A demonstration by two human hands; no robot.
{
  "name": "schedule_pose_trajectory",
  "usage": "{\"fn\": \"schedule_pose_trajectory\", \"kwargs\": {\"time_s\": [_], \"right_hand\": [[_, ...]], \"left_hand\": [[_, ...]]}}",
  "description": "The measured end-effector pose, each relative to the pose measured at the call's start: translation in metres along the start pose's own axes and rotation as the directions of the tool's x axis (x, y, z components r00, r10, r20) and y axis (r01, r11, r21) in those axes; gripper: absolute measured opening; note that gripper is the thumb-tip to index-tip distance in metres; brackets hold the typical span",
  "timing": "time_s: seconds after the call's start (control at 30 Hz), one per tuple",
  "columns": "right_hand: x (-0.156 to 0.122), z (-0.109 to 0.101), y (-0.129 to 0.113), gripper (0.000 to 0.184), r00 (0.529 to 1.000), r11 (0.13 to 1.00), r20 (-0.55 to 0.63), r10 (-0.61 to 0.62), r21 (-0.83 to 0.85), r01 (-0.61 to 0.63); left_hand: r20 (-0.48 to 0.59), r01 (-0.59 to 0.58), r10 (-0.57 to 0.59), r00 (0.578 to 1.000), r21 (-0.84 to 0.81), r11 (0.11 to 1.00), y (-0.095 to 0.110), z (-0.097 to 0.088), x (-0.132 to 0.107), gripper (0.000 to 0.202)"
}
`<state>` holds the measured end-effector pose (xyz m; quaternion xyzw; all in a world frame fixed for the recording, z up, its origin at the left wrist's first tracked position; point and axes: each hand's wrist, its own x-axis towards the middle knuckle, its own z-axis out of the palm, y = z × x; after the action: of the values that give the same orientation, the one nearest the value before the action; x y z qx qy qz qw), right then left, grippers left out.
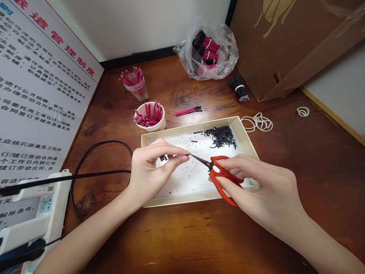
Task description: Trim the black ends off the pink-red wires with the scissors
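Pinching a tiny dark sliver, too small to make out exactly, between the thumb and forefinger of the left hand, right at the tip of the red-handled scissors. Holding those scissors in the right hand, with fingers closed around the red loops and the black blades nearly shut, pointing left toward the pinch.

Hovering with both hands over a shallow cream cardboard tray with a white floor. Lying scattered across that floor, directly below the grip, many small black clippings. Heaping up just beyond the scissors, near the tray's far wall, a tangle of thin black wire pieces.

Standing farther out, past the left hand, a paper cup packed with red wires with bright metal ends, and behind it a clear plastic cup holding more of the same. Lying on the wooden desk beyond the tray, a small bunch of red wires. Sitting farthest from the grip, a clear plastic bag containing banded bundles of red and black wires, and beside it a banded black wire bundle. Looping on the desk just right of the tray, loose rubber bands.
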<state>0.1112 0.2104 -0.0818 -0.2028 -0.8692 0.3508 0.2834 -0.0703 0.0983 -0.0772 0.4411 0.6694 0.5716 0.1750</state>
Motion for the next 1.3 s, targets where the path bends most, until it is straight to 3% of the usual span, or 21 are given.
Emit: {"fn": "schedule_pose_trajectory", "kwargs": {"time_s": [0.87,1.3], "right_hand": [[0.0031,0.0018,-0.0075,0.012,1.000,1.000,0.015,0.014,-0.028,-0.014],[0.0019,0.0012,-0.0061,0.015,0.999,0.996,-0.019,-0.046,-0.081,0.044]], "left_hand": [[-0.034,0.003,-0.004,0.999,-0.005,1.000,0.0012,0.0011,0.0002,0.016],[-0.012,-0.017,0.017,1.000,0.004,1.000,0.0013,-0.0003,0.0002,0.018]]}}
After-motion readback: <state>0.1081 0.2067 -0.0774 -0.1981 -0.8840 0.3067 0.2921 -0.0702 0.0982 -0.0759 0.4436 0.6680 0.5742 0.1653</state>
